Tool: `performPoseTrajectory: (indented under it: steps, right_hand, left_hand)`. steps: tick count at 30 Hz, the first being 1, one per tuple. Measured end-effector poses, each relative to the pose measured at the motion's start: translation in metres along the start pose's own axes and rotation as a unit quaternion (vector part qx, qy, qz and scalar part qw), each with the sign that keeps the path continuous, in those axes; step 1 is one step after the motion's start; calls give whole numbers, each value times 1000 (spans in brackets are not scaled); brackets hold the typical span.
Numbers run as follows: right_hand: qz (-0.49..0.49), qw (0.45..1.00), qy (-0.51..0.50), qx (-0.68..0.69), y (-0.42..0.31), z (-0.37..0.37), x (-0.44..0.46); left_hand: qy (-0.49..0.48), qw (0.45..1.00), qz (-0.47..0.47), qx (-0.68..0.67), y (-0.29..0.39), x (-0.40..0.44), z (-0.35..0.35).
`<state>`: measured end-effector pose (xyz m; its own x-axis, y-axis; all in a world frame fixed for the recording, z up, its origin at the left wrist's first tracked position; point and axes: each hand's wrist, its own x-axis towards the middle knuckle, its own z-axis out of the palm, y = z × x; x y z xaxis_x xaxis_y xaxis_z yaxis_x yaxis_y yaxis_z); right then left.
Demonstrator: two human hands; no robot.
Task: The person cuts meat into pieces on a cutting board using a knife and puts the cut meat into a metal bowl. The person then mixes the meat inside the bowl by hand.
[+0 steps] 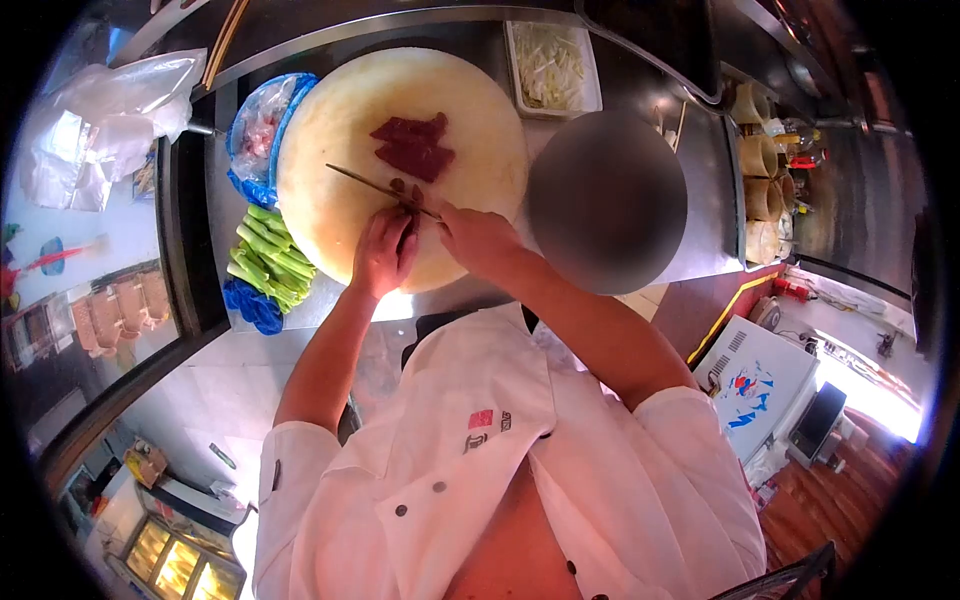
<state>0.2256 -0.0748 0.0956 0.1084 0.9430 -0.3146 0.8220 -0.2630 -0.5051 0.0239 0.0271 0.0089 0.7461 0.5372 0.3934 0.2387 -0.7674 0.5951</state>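
Note:
On a round pale cutting board (330, 215) lie dark red pieces of meat (418, 158). My right hand (478, 240) is closed round the handle end of a knife (362, 181), whose blade reaches left across the board. Just below the blade, my left hand (386, 252) rests on the board with its fingers curled over something dark, perhaps meat, that I cannot make out. Small dark cut pieces (398, 186) lie by the blade, close to the left fingertips.
Left of the board are a blue-lined bowl (236, 140) and green stalks (268, 262) beside a blue bag. A tray (590, 62) of pale shreds stands behind, right of the board. A blurred grey disc covers the area at the right. Containers (757, 200) line the far right.

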Motion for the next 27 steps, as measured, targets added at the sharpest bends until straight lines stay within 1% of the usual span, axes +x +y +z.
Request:
performPoseTrajectory:
  steps: [3,6,8,11,15,17,21,24,26,27]
  right_hand:
    - [17,1000,-16,-11,-3,-8,-23]
    - [13,998,-49,-48,-16,-26,-58]
    - [51,995,-81,-38,-22,-29,-70]
    - [63,992,-100,-42,-20,-29,-76]
    - [73,992,-103,-29,-17,-22,-79]
    - [53,996,-66,-6,-13,-16,-79]
    - [67,993,-95,-8,-17,-18,-73]
    - [67,993,-92,-10,-15,-3,-70]
    - [38,998,-49,-6,-11,17,-63]
    - [38,998,-50,-7,-15,22,-53]
  left_hand:
    - [6,1000,-21,20,2,-11,-4]
    - [31,999,-2,16,5,-11,-3]
    - [-11,998,-25,57,8,-9,-7]
    - [-17,999,-29,30,14,0,-11]
    - [-16,999,-15,43,12,-1,-11]
    - [-8,999,-5,53,8,-3,-8]
    - [2,999,6,38,5,-3,-7]
    - [-18,999,-13,31,7,-4,-10]
    - [-39,998,-38,20,6,-7,-11]
    - [-39,998,-38,19,9,-4,-12]
